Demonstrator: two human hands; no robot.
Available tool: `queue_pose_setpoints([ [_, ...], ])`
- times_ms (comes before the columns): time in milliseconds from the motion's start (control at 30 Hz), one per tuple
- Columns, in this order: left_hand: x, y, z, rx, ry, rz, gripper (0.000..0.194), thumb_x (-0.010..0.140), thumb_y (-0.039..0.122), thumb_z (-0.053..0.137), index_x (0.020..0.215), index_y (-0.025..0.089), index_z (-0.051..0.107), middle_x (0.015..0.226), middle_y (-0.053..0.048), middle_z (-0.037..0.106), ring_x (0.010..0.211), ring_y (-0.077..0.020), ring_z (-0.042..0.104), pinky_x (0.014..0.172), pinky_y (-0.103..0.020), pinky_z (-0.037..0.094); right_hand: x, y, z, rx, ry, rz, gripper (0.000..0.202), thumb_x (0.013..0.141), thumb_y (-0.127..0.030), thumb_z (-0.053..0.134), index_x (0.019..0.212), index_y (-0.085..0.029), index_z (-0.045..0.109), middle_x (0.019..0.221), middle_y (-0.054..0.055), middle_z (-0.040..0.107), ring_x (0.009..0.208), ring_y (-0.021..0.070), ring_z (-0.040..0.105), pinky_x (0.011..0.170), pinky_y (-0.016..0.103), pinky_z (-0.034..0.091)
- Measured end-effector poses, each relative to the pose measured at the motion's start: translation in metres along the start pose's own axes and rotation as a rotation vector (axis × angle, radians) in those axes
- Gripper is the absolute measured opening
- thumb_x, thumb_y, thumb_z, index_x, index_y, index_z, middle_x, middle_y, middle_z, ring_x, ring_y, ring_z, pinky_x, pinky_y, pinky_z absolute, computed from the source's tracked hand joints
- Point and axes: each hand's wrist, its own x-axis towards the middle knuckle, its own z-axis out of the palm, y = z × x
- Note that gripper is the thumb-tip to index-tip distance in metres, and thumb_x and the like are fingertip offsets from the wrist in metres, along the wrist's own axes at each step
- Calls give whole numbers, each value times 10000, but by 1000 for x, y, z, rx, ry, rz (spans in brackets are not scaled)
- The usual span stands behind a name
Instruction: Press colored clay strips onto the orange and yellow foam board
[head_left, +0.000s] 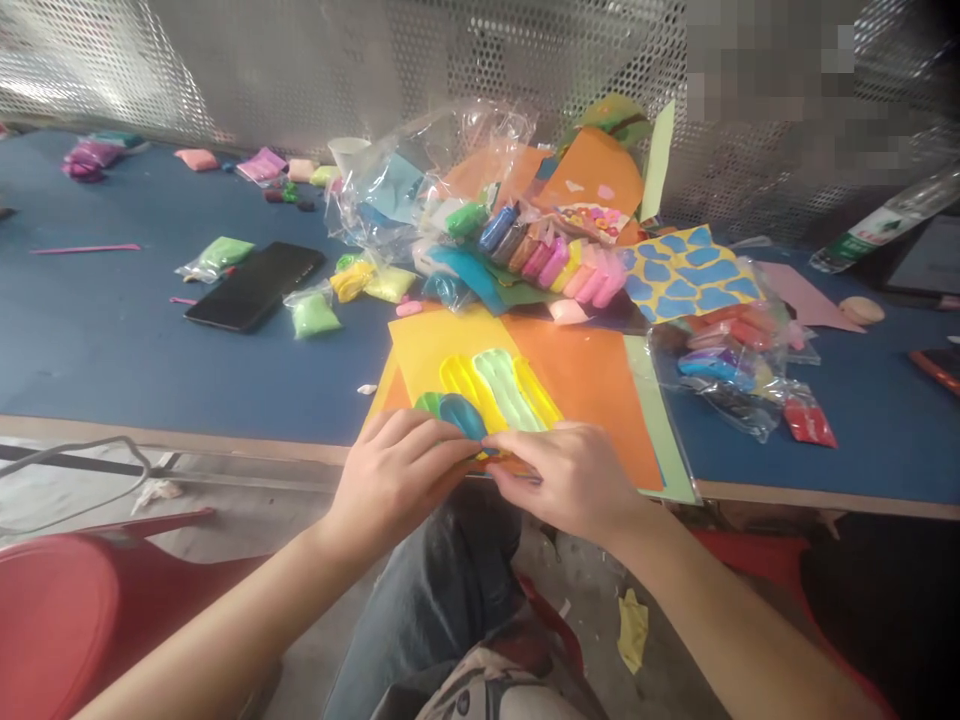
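Note:
Yellow paper (420,350) lies near the table's front edge, partly over an orange sheet (600,400). Flattened modelling clay sits on it in ridged strips: yellow clay (461,378), pale green clay (502,385), darker green clay (429,403) and blue clay (461,412). My left hand (401,462) bends over the paper's lower left part, fingers together and closed. My right hand (566,475) is closed in a pinch at the lower edge. The fingertips of both hands meet beside the blue clay's lower end; whatever is between them is hidden.
Bagged clay (555,262) and coloured papers are heaped behind the work. A phone (255,285) lies left, near green clay packets (313,312). Right are a blue-patterned yellow card (694,270), more clay bags (720,365) and a bottle (877,225). Red stools (56,620) stand below.

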Motion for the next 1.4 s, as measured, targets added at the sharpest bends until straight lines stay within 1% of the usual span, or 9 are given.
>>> queue_pose_setpoints([
  [167,1,3,3,17,32,-19,33,837,244,652,863,222,647,786,16,707,761,-147,585,698,-282,416,-4,3,5,-43,7,-34,149,894,-302,568,899,-241,703,734,-37,756,590,113,668,552,268,347],
  [267,-1,2,4,36,45,14,22,832,224,653,844,228,635,790,17,701,753,-150,575,680,-284,401,-5,2,8,-52,24,-55,152,898,-284,561,944,-246,701,744,-32,756,590,108,659,549,271,335],
  [367,-2,0,4,65,21,11,54,838,261,649,876,224,643,807,-6,691,740,-160,565,673,-293,401,-3,0,8,-74,30,-77,171,907,-276,540,928,-241,706,669,-30,731,545,106,624,531,275,302],
  [567,0,0,2,90,-50,40,128,866,265,610,969,253,686,837,4,693,759,-152,570,658,-295,391,1,-5,6,-130,39,-115,238,893,-198,496,724,-208,664,475,-46,592,446,94,525,504,290,236],
  [700,0,1,3,103,-41,60,101,867,255,611,918,256,698,810,14,697,735,-145,556,632,-293,383,2,-8,5,-138,41,-137,231,882,-171,491,708,-186,641,450,-45,561,433,92,513,505,287,220],
  [867,-2,1,7,146,15,126,102,833,199,652,909,254,695,794,49,715,715,-149,547,607,-299,374,-2,-7,6,-123,28,-149,237,880,-187,484,685,-185,617,440,-44,542,425,92,486,502,293,218],
  [967,-4,1,9,158,34,124,146,814,171,672,920,268,701,770,68,717,691,-140,548,606,-297,368,-6,-4,6,-92,-12,-159,219,867,-208,478,692,-194,609,457,-41,547,437,100,486,505,300,221],
  [1167,-3,0,7,144,45,137,186,838,170,642,971,285,701,793,50,723,705,-137,576,624,-294,381,-18,0,-3,73,-168,-205,103,781,-216,525,694,-213,581,528,-46,585,483,111,497,511,292,238],
  [1400,-6,-3,6,156,14,148,274,847,217,635,1120,228,636,838,16,735,719,-147,587,632,-299,390,-26,5,-10,250,-127,-130,47,798,-199,550,806,-209,595,585,-66,614,492,86,496,517,266,281],
])
